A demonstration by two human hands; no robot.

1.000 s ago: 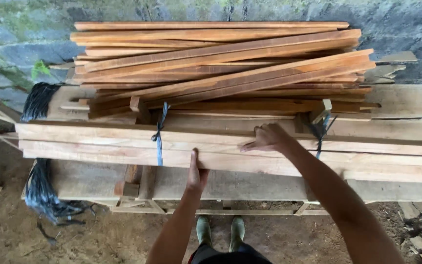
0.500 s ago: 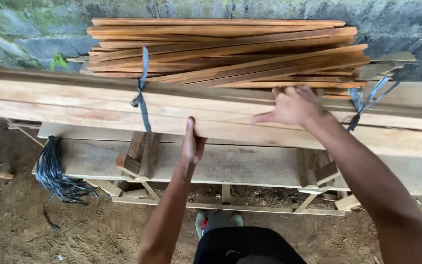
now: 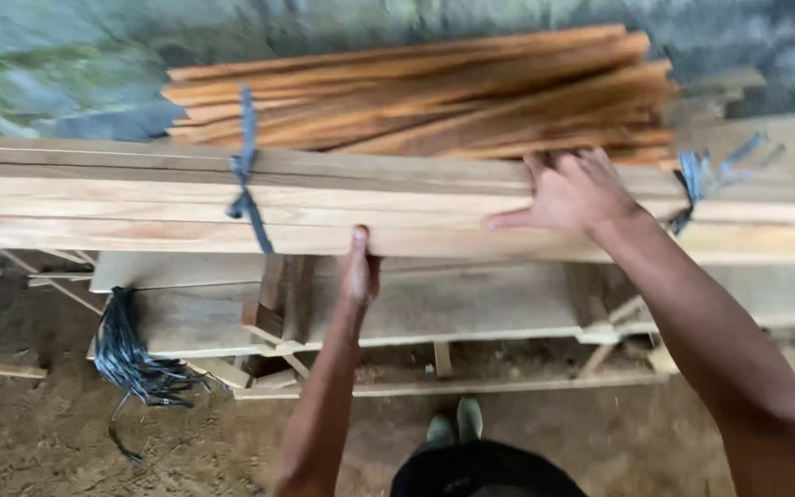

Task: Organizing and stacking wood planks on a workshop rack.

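A long bundle of pale wooden planks (image 3: 121,202) is held up across the view, tied with a blue strap (image 3: 247,198) on the left and another blue strap (image 3: 694,182) on the right. My left hand (image 3: 359,267) grips the bundle's near edge from below, thumb on top. My right hand (image 3: 570,191) lies flat on the bundle's top, fingers spread. Behind the bundle lies a loose pile of reddish wooden slats (image 3: 434,97).
Below the bundle stands a low plank platform (image 3: 471,308) on a wooden frame. A bunch of black straps (image 3: 131,354) hangs at its left end. A mossy stone wall (image 3: 57,64) runs behind. The ground is bare earth; my green boots (image 3: 453,425) show below.
The plank bundle has risen off the platform and come closer to me, with both hands still on it. The view has shifted and blurred slightly.
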